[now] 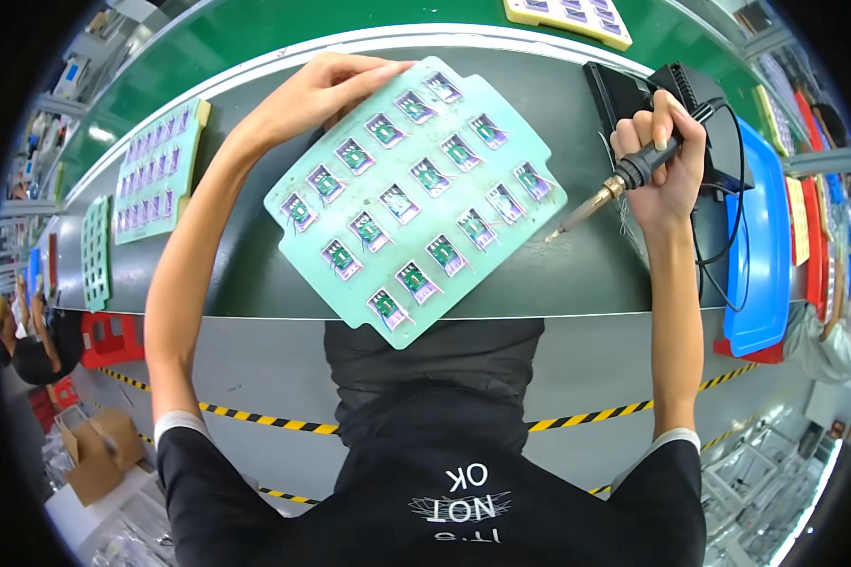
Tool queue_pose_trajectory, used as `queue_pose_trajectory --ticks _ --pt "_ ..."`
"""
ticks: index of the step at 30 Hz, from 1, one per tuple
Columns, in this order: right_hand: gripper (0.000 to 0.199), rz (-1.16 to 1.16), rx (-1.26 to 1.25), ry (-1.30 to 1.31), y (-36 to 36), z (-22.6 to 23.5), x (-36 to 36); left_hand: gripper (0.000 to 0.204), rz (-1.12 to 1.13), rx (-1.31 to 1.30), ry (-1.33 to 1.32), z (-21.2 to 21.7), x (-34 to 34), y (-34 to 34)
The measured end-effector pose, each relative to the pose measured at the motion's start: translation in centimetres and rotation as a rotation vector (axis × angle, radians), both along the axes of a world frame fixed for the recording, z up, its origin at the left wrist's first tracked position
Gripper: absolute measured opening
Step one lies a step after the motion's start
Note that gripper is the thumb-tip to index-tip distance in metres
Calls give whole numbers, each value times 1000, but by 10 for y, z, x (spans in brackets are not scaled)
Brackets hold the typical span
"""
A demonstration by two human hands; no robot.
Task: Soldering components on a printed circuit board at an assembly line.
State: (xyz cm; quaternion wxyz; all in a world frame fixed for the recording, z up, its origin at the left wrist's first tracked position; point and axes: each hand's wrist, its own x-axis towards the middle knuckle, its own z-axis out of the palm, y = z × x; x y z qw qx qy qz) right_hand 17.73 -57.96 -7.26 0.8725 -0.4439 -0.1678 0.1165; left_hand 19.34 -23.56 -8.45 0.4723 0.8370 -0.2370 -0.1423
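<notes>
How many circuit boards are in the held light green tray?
18 circuit boards, in three rows of six across the tray, which the left hand holds at its far corner. None appear hidden. The right hand holds a soldering iron beside it.

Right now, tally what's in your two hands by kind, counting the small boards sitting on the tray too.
Soldering iron, in the right hand's grip: 1
Pale green tray, held at its far edge by the left hand: 1
Small boards on that tray, three rows of six: 18
Total: 20
</notes>
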Motion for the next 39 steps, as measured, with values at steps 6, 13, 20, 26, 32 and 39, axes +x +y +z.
queue_pose_trajectory --ticks 6,13,20,26,32,39 --pt "35 1 -25 19 -17 -5 -5 28 160 -144 -169 62 18 -8" --pt "32 86 35 -74 -4 4 -7 30 -5 -289 -163 36 14 -10" --pt "29 93 58 -33 -2 4 -16 32 -144 -490 -52 -15 12 -46" --pt "28 90 98 37 -5 2 -15 24 -77 -567 -18 -19 7 -48" --pt "29 122 72 79 6 0 -12 23 -20 -509 -480 -39 13 -52" --pt "28 98 56 98 9 4 -7 23 -50 -475 -366 -27 17 -43"
